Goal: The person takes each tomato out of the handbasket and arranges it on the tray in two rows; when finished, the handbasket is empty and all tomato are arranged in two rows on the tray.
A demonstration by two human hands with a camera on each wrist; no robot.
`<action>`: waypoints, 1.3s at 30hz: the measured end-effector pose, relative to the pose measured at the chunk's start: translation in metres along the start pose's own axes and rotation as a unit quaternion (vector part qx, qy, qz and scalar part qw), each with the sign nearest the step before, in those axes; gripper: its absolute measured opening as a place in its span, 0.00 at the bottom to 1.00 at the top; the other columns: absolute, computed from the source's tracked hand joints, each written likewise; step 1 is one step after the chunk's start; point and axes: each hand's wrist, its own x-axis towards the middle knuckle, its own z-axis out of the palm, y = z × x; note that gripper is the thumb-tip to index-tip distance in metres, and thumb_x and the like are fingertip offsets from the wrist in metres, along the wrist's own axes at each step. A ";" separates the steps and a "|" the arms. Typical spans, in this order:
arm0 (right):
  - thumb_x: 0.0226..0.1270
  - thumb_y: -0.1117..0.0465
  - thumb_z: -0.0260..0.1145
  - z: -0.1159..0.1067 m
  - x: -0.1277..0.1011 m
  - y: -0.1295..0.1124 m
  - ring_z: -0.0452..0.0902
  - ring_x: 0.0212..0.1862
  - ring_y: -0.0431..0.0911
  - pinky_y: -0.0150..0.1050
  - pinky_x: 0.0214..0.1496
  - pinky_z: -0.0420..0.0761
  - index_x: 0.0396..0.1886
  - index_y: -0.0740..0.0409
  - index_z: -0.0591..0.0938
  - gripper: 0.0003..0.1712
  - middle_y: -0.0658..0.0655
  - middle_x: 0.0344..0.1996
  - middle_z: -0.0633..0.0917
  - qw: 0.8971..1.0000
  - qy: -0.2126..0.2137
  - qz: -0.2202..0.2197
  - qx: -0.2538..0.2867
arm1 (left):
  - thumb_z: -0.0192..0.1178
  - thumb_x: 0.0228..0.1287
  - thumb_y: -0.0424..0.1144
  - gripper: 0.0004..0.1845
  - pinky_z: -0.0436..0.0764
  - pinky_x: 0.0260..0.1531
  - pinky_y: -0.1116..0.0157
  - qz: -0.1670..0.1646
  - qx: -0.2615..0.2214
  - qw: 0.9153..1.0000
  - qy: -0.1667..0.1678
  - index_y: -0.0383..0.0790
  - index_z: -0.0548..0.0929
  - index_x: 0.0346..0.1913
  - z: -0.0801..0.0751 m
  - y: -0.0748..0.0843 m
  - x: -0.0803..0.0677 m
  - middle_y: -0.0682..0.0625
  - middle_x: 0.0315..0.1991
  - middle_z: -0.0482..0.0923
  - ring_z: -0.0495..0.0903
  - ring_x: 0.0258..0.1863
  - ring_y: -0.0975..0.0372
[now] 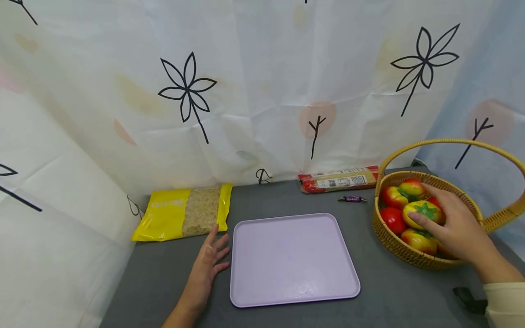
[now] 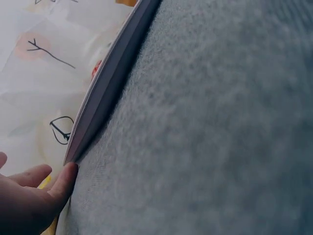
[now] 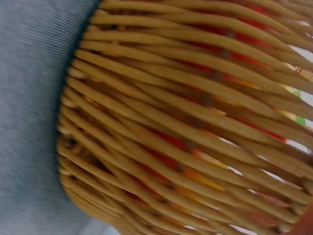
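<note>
My right hand [image 1: 461,223] reaches into a wicker basket [image 1: 387,237] at the right. Its thumb and fingers lie around a yellow-and-red tomato [image 1: 422,212] with a green star-shaped top. Other tomatoes, such as a red one [image 1: 393,221], sit around it in the basket. In the right wrist view the woven basket wall [image 3: 161,98] hides most of them. My left hand [image 1: 205,262], fingers spread, is beside the left edge of a pale purple tray [image 1: 295,259]. The left wrist view shows a fingertip right at the tray's rim [image 2: 98,93].
A yellow bag of pasta [image 1: 172,214] lies behind my left hand. Toward the back lie a red-ended noodle packet [image 1: 340,180] and a small purple wrapped candy [image 1: 352,199]. The basket's tall handle [image 1: 451,141] arches over it. A black object [image 1: 469,300] is near my right sleeve.
</note>
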 end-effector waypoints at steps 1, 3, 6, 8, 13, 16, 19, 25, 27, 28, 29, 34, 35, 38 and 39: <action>0.78 0.47 0.70 0.002 0.000 0.001 0.56 0.69 0.83 0.84 0.72 0.50 0.85 0.69 0.58 0.51 0.85 0.72 0.63 1.000 0.004 0.006 -0.002 | 0.36 0.90 0.48 0.33 0.78 0.63 0.47 -0.001 -0.001 1.000 0.003 0.44 0.49 0.90 0.001 -0.001 0.000 0.29 0.81 0.59 0.67 0.74 0.31; 0.77 0.45 0.72 0.007 -0.001 0.004 0.56 0.68 0.82 0.85 0.69 0.54 0.84 0.70 0.59 0.52 0.85 0.71 0.64 1.000 0.010 0.017 -0.008 | 0.38 0.90 0.45 0.33 0.79 0.63 0.49 -0.003 -0.007 1.000 0.008 0.44 0.50 0.90 0.002 -0.002 0.001 0.28 0.81 0.59 0.67 0.74 0.31; 0.75 0.44 0.74 0.013 -0.003 0.007 0.56 0.68 0.82 0.85 0.69 0.55 0.83 0.73 0.61 0.53 0.85 0.70 0.65 0.999 0.014 0.032 -0.017 | 0.42 0.88 0.41 0.34 0.81 0.62 0.52 -0.005 -0.011 1.000 0.013 0.42 0.50 0.89 0.005 -0.003 0.003 0.27 0.80 0.60 0.69 0.73 0.32; 0.75 0.43 0.74 0.016 -0.004 0.008 0.57 0.67 0.81 0.84 0.69 0.56 0.81 0.75 0.62 0.53 0.85 0.69 0.65 0.999 0.016 0.038 -0.026 | 0.47 0.87 0.40 0.35 0.81 0.61 0.55 -0.011 -0.008 1.000 0.020 0.42 0.52 0.89 0.006 -0.004 0.004 0.29 0.80 0.62 0.70 0.73 0.34; 0.74 0.44 0.75 0.020 -0.005 0.009 0.60 0.64 0.79 0.82 0.61 0.63 0.74 0.76 0.68 0.48 0.84 0.65 0.67 0.998 0.018 0.041 -0.041 | 0.64 0.79 0.33 0.43 0.80 0.60 0.65 -0.039 -0.002 0.999 0.036 0.45 0.55 0.89 0.007 -0.011 0.006 0.33 0.79 0.67 0.72 0.72 0.40; 0.74 0.44 0.76 0.020 -0.006 0.008 0.61 0.63 0.79 0.81 0.56 0.65 0.74 0.74 0.69 0.47 0.83 0.64 0.66 0.998 0.017 0.052 -0.044 | 0.69 0.73 0.27 0.47 0.80 0.59 0.67 -0.047 0.004 0.998 0.039 0.45 0.56 0.88 0.007 -0.015 0.007 0.33 0.77 0.69 0.70 0.73 0.41; 0.73 0.46 0.77 0.020 -0.007 0.007 0.61 0.62 0.78 0.80 0.55 0.66 0.76 0.73 0.67 0.48 0.83 0.64 0.64 0.997 0.021 0.057 -0.042 | 0.69 0.69 0.23 0.47 0.82 0.58 0.67 -0.042 0.026 0.998 0.038 0.41 0.59 0.87 0.007 -0.018 0.008 0.33 0.76 0.70 0.71 0.72 0.41; 0.70 0.49 0.80 0.020 -0.008 0.007 0.64 0.58 0.76 0.77 0.52 0.68 0.72 0.78 0.65 0.50 0.82 0.62 0.67 0.997 0.041 0.058 -0.031 | 0.67 0.65 0.18 0.41 0.83 0.60 0.62 -0.029 0.062 0.997 0.034 0.29 0.67 0.81 0.007 -0.020 0.010 0.33 0.75 0.72 0.74 0.72 0.42; 0.69 0.50 0.80 0.020 -0.009 0.008 0.64 0.58 0.76 0.76 0.52 0.68 0.71 0.79 0.66 0.49 0.82 0.61 0.67 0.997 0.042 0.058 -0.033 | 0.67 0.66 0.19 0.39 0.84 0.61 0.60 -0.034 0.069 0.996 0.036 0.28 0.69 0.80 0.007 -0.019 0.009 0.35 0.75 0.73 0.74 0.72 0.43; 0.69 0.50 0.80 0.020 -0.009 0.008 0.64 0.58 0.76 0.76 0.52 0.68 0.71 0.79 0.66 0.49 0.82 0.61 0.67 0.997 0.042 0.056 -0.034 | 0.67 0.66 0.19 0.38 0.83 0.62 0.60 -0.037 0.072 0.996 0.038 0.29 0.70 0.79 0.007 -0.019 0.009 0.36 0.75 0.73 0.75 0.72 0.44; 0.69 0.50 0.80 0.020 -0.009 0.008 0.63 0.58 0.76 0.76 0.52 0.68 0.71 0.79 0.66 0.48 0.82 0.61 0.68 0.997 0.042 0.053 -0.035 | 0.68 0.66 0.19 0.38 0.83 0.62 0.59 -0.038 0.073 0.996 0.038 0.29 0.71 0.79 0.007 -0.019 0.009 0.36 0.75 0.73 0.75 0.72 0.44; 0.70 0.52 0.80 0.020 -0.008 0.009 0.62 0.61 0.76 0.77 0.53 0.67 0.72 0.77 0.68 0.47 0.82 0.62 0.67 0.998 0.045 0.041 -0.035 | 0.68 0.66 0.18 0.38 0.83 0.62 0.58 -0.039 0.077 0.995 0.042 0.30 0.72 0.79 0.007 -0.019 0.009 0.36 0.75 0.73 0.75 0.72 0.45; 0.70 0.52 0.80 0.021 -0.009 0.009 0.62 0.61 0.76 0.78 0.53 0.67 0.73 0.77 0.68 0.47 0.81 0.62 0.67 0.998 0.046 0.040 -0.036 | 0.68 0.66 0.18 0.38 0.83 0.62 0.58 -0.039 0.077 0.995 0.042 0.30 0.72 0.78 0.007 -0.019 0.009 0.36 0.75 0.73 0.75 0.72 0.45; 0.70 0.53 0.81 0.020 -0.009 0.008 0.61 0.62 0.77 0.79 0.54 0.67 0.74 0.76 0.67 0.47 0.82 0.63 0.66 0.997 0.049 0.041 -0.032 | 0.68 0.66 0.19 0.38 0.83 0.62 0.58 -0.041 0.079 0.995 0.041 0.30 0.72 0.78 0.007 -0.018 0.009 0.36 0.75 0.73 0.75 0.72 0.45; 0.69 0.54 0.81 0.020 -0.009 0.007 0.62 0.61 0.77 0.79 0.54 0.67 0.73 0.76 0.67 0.47 0.82 0.63 0.66 0.997 0.051 0.045 -0.030 | 0.68 0.66 0.19 0.38 0.83 0.62 0.58 -0.043 0.080 0.995 0.041 0.30 0.72 0.78 0.007 -0.017 0.009 0.36 0.75 0.73 0.75 0.71 0.45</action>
